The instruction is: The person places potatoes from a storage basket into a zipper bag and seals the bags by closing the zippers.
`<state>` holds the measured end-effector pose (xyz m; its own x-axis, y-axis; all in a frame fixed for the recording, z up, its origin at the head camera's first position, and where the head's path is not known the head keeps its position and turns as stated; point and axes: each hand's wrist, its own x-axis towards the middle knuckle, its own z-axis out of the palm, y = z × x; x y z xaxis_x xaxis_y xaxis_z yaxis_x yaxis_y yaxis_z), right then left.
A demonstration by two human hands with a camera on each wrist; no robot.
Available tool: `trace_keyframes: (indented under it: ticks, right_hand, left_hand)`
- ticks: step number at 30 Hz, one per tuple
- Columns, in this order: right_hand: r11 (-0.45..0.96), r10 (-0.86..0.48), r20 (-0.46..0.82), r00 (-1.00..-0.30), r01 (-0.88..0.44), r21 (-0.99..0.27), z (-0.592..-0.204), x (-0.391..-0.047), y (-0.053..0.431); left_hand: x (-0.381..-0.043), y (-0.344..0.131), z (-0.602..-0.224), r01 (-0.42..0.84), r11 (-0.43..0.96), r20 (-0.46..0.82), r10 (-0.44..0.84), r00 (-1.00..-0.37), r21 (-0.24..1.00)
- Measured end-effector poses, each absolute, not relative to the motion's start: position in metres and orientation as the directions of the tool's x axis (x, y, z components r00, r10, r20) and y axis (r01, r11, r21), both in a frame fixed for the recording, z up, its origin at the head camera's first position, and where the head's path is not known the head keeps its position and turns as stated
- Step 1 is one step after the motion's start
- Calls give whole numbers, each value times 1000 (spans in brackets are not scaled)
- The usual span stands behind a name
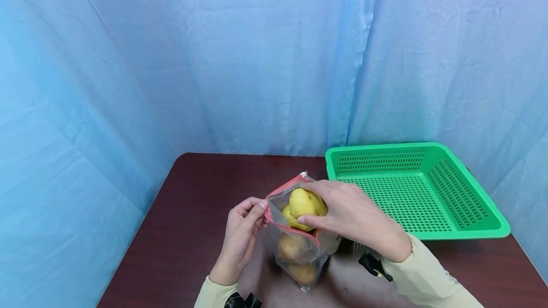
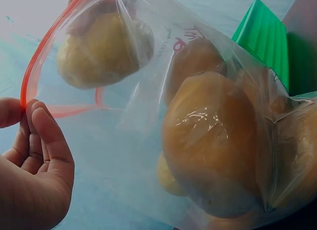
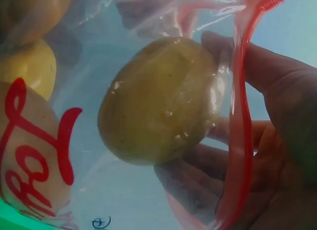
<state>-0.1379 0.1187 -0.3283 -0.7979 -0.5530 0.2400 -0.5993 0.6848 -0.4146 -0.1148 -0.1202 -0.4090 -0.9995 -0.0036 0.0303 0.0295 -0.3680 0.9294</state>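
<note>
A clear zip bag (image 1: 295, 255) with a red zip rim stands upright on the table, its mouth open. My left hand (image 1: 241, 236) pinches the left end of the rim between thumb and fingers. My right hand (image 1: 351, 208) grips a yellow potato (image 1: 305, 202) from the right, inside the bag's mouth; the right wrist view shows this potato (image 3: 156, 101) behind the plastic, with fingers around it. Under it lie another yellow potato (image 1: 293, 222) and brownish potatoes (image 2: 213, 141). Red lettering marks the bag; the plastic blurs the lower contents.
To the right, a green plastic basket (image 1: 466, 227) with slotted walls stands on the dark brown table (image 1: 188, 232). Blue curtains (image 1: 257, 60) hang behind the table and at its sides.
</note>
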Motion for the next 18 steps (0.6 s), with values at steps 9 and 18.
trace_keyframes:
  ticks: [9,18]
  right_hand:
    - [632,-474,468,-745,-659,-408,-335,-134,134]
    - [762,-241,494,-836,-478,-437,-347,-136,169]
  left_hand:
    - [-115,-118,-409,44,-400,36,-28,-999,916]
    - [-115,-117,-409,60,-416,49,-37,-998,908]
